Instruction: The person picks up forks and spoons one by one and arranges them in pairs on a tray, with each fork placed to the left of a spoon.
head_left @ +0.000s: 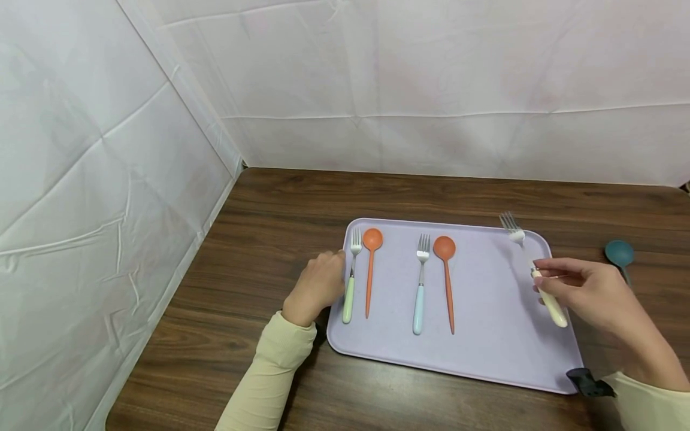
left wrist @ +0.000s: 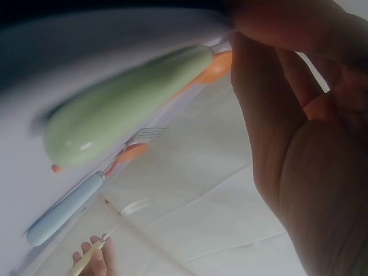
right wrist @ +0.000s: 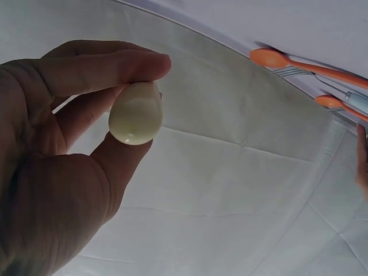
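My right hand [head_left: 598, 290] pinches a fork with a cream handle [head_left: 552, 302] between thumb and fingers, holding it over the right side of the lilac tray [head_left: 485, 353]. The rounded handle end [right wrist: 135, 118] faces the camera in the right wrist view. At the tray's left rim, my left hand [head_left: 318, 281] grips the edge with curled fingers. Right beside it lies a green-handled fork [head_left: 348, 299], then an orange spoon [head_left: 372, 240]. Mid-tray, a fork with a light blue handle [head_left: 418, 308] lies next to a second orange spoon [head_left: 444, 248].
A teal spoon [head_left: 619, 253] lies on the dark wooden table [head_left: 259, 233], right of the tray and partly hidden behind my right hand. White sheeting [head_left: 431, 78] hangs along the back and left sides. A black strap piece [head_left: 587, 382] is near my right sleeve.
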Motion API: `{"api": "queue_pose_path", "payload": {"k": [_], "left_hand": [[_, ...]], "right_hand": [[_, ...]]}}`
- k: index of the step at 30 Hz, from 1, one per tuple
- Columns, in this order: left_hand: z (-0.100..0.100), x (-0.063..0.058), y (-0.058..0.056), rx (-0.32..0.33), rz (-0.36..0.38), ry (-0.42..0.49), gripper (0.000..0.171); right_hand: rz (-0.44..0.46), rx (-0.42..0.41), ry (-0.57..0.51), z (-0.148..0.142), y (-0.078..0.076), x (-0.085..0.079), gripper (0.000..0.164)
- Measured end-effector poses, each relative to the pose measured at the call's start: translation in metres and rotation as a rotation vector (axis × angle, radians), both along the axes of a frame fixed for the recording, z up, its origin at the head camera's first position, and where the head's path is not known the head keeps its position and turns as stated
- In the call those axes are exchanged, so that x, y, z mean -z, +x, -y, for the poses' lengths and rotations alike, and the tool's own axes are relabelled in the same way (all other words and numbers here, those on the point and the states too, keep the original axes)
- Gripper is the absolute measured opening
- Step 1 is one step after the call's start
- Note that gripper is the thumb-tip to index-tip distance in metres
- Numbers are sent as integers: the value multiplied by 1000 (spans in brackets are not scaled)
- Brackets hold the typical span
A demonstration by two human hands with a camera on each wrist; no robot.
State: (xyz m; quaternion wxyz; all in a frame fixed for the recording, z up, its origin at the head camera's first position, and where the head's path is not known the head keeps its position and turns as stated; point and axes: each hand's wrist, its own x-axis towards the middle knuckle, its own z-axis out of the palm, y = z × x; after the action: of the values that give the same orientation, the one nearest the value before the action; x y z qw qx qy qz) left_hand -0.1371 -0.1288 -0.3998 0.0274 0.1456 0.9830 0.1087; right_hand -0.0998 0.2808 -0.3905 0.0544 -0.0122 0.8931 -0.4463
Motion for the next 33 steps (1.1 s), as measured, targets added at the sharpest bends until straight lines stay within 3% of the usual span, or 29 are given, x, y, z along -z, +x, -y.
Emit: {"api": "queue_pose_path", "payload": {"k": [15, 25, 33], "left_hand": [[-1, 1, -1, -12, 20, -10, 29], [-1, 1, -1, -19, 26, 2, 28], [-1, 1, -1, -12, 13, -4, 27]], "right_hand": [[-15, -26, 191, 11, -1, 7, 43], [-45, -45, 270, 16, -3, 13, 38], [77, -59, 261, 20, -5, 16, 41]]}}
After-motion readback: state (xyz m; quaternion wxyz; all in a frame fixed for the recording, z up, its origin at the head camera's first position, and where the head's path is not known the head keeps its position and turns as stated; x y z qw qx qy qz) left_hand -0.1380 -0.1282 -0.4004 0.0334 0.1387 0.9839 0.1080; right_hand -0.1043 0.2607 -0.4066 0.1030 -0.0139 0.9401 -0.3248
